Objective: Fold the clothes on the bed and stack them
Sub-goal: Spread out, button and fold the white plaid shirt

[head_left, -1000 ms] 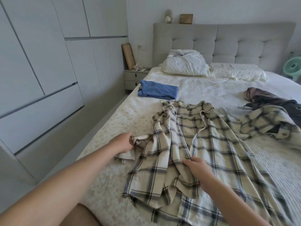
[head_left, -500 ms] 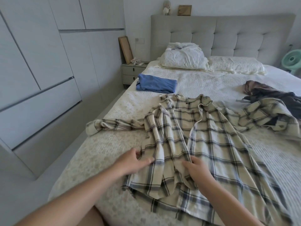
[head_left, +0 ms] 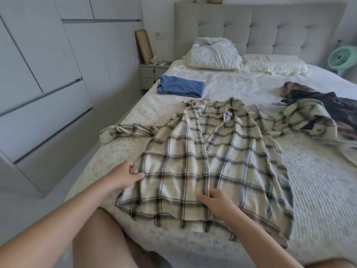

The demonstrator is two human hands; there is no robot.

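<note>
A cream plaid shirt (head_left: 222,157) lies front-up and spread on the white bed (head_left: 318,180), collar toward the headboard. Its left sleeve stretches out to the bed's left side; its right sleeve lies over a dark crumpled garment (head_left: 324,101) at the right. My left hand (head_left: 125,174) pinches the shirt's left side edge. My right hand (head_left: 216,205) pinches the front placket near the hem. A folded blue garment (head_left: 180,88) sits further up the bed, left of centre.
Two pillows (head_left: 214,55) lie against the grey tufted headboard (head_left: 260,28). A nightstand (head_left: 152,74) stands left of the bed, white wardrobe doors (head_left: 44,74) along the left wall. A green fan (head_left: 342,59) is at the far right. My knee shows at the bed's near edge.
The left front panel, bunched up a second ago, now lies spread flat. My left hand released the sleeve cuff and moved to the side edge; my right hand slid down toward the hem.
</note>
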